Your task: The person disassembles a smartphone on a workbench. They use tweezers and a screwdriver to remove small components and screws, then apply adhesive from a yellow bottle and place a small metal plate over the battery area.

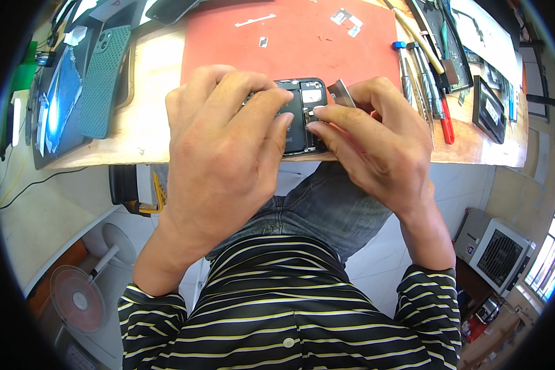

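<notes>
Fingertip Work Inside an Opened Phone

Head view: the opened phone (296, 117) lies at the upper centre of the frame, on the near part of the red mat (357, 55); the left hand (222, 139) is curled over the phone's left side, fingers bent, thumb tip low over it; whether it grips anything cannot be told; the right hand (388, 142) brings thumb and index fingertips close together at the phone's right side; a part between them cannot be made out; a thin metal plate (340, 94) shows beside the right index finger; the step in hand appears to be handling small internal parts; the next move probably calls for a steadied frame and light, precise fingertip pressure.
</notes>
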{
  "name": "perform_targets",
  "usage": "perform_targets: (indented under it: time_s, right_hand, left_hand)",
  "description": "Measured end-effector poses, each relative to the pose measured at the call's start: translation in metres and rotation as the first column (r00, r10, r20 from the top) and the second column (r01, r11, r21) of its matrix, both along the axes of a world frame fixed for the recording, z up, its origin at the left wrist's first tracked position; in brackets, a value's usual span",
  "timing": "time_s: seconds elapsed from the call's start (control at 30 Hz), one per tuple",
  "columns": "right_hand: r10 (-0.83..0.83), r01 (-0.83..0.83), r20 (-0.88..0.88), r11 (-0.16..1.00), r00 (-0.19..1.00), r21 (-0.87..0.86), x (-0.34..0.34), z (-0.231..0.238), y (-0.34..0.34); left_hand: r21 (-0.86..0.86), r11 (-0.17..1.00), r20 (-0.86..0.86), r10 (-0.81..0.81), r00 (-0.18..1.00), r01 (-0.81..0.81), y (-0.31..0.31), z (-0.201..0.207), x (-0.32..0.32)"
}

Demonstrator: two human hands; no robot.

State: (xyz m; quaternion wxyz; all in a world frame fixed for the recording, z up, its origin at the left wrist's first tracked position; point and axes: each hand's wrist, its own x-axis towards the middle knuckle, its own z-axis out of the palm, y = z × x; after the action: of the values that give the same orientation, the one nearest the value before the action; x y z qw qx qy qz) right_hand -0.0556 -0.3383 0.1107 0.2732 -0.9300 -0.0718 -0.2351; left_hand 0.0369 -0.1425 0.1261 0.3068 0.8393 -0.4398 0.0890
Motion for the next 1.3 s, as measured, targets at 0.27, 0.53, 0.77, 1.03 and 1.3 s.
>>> perform_targets:
  time_s: [0.27, 0.53, 0.77, 1.03, 1.3]
  right_hand:
    - [0.065, -0.066, -0.023, 0.998, 0.998, -0.020, 0.007, 0.000, -0.005]
    - [0.049, -0.049, -0.011, 0.998, 0.999, -0.025, 0.008, -0.002, -0.005]
    - [0.046, -0.042, 0.052, 0.996, 0.998, -0.074, 0.008, -0.006, -0.004]
    - [0.036, -0.014, 0.166, 0.991, 0.986, -0.132, 0.010, -0.016, -0.003]
    - [-0.016, 0.030, 0.111, 0.992, 0.994, -0.119, 0.005, -0.010, 0.002]
  left_hand:
    - [-0.001, 1.000, -0.023, 0.015, 1.000, -0.015, 0.003, -0.003, -0.001]
    - [0.010, 1.000, -0.019, 0.003, 1.000, -0.002, 0.001, -0.004, -0.001]
    - [0.029, 1.000, -0.016, 0.003, 1.000, -0.003, -0.002, -0.005, -0.001]
    - [0.036, 0.999, -0.006, -0.001, 1.000, 0.001, -0.004, -0.007, 0.000]
    - [0.060, 0.998, -0.028, 0.004, 1.000, -0.002, -0.004, -0.007, 0.002]
